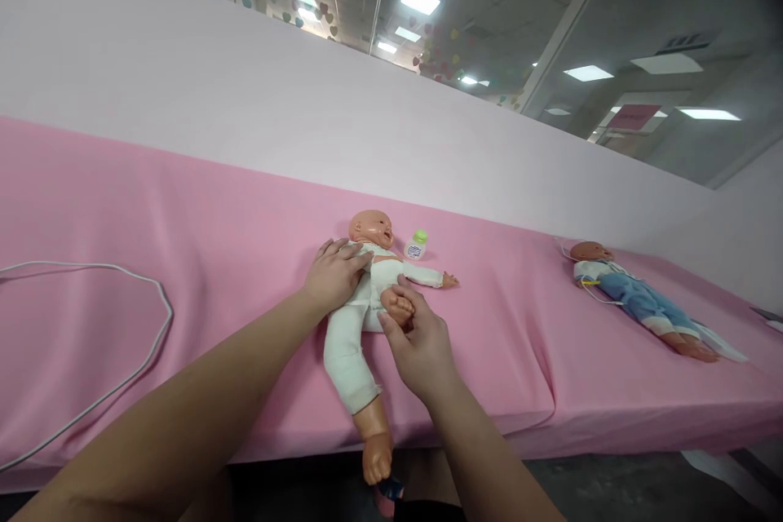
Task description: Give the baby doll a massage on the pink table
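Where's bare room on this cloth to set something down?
Bare cloth shows between the white cable and left hand, and between the bottle and blue-trousered doll. It's crowded at the near doll, whose foot the right hand holds.

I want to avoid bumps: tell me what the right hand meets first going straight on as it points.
Holding the baby doll's foot, the right hand would probably meet the doll's bent leg first, though depth is unclear.
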The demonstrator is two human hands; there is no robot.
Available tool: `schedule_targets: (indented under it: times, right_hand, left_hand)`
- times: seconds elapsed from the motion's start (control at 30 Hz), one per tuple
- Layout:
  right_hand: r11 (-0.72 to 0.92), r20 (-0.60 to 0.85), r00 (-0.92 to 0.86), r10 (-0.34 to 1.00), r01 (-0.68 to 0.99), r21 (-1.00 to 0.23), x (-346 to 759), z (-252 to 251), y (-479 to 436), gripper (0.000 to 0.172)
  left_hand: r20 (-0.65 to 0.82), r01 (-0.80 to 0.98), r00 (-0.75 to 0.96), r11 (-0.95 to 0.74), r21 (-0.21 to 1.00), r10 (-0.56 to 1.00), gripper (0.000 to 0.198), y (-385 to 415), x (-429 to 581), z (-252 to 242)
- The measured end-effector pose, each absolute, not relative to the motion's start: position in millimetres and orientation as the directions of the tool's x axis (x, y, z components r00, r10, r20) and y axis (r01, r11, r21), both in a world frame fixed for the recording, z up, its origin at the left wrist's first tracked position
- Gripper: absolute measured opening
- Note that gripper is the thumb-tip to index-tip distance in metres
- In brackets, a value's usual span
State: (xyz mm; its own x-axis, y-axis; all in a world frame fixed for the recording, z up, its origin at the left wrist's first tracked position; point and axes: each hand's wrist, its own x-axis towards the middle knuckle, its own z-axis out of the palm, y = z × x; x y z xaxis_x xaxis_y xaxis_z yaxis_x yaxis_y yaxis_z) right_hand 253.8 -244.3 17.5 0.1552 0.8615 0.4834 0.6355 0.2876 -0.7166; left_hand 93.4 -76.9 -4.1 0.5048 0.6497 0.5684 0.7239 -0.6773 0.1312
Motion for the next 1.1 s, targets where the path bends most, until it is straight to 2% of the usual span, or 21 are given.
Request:
schedule_targets:
  times: [0.13,0.23,0.37,0.47,0.6,0.73,0.83,0.97,1.1]
  right_hand:
    - [0.297,0.487,0.179,0.855,0.602,-0.741,249.8,10.8,-233.8,0.05]
    - [0.29,0.477,0.202,0.855,0.577,-0.764,250.5,11.6,-245.2,0.049]
    - [0.278,0.472,0.253,0.844,0.547,-0.79,260.3,15.8,-278.6,0.048]
    - [0.269,0.455,0.256,0.853,0.533,-0.802,269.6,11.2,-306.3,0.047]
    - [0.24,0.443,0.262,0.857,0.558,-0.794,279.3,-10.9,-336.4,0.047]
    - [0.23,0.456,0.209,0.865,0.643,-0.73,280.8,-32.9,-356.5,0.048]
    - [0.2,0.428,0.172,0.887,0.692,-0.694,275.1,-39.5,-364.8,0.046]
    - [0.19,0.438,0.162,0.884,0.731,-0.655,271.6,-40.4,-365.2,0.049]
    - [0.259,0.48,0.114,0.87,0.723,-0.64,281.6,-34.9,-355.7,0.052]
  left_hand:
    - [0.521,0.709,0.524,-0.684,0.172,0.674,0.049,-76.2,92.9,-4.8]
    - [0.526,0.683,0.477,-0.674,0.281,0.704,0.048,-75.0,90.9,-5.7]
    - [0.53,0.591,0.278,-0.578,0.563,0.801,0.049,-71.0,82.5,-6.7]
    - [0.415,0.457,0.086,-0.406,0.791,0.906,0.046,-64.0,71.6,-9.0]
    - [0.21,0.171,-0.152,-0.183,0.968,0.966,0.034,-47.8,58.3,-16.8]
    - [-0.051,-0.148,-0.213,0.02,0.989,0.976,0.025,-35.5,52.3,-21.1]
    - [-0.125,-0.222,-0.195,0.08,0.972,0.973,0.024,-34.1,51.2,-19.6]
    - [-0.048,-0.152,-0.197,0.017,0.988,0.979,0.025,-40.0,52.0,-16.1]
    - [0.175,0.131,-0.163,-0.155,0.979,0.971,0.029,-54.4,58.0,-9.1]
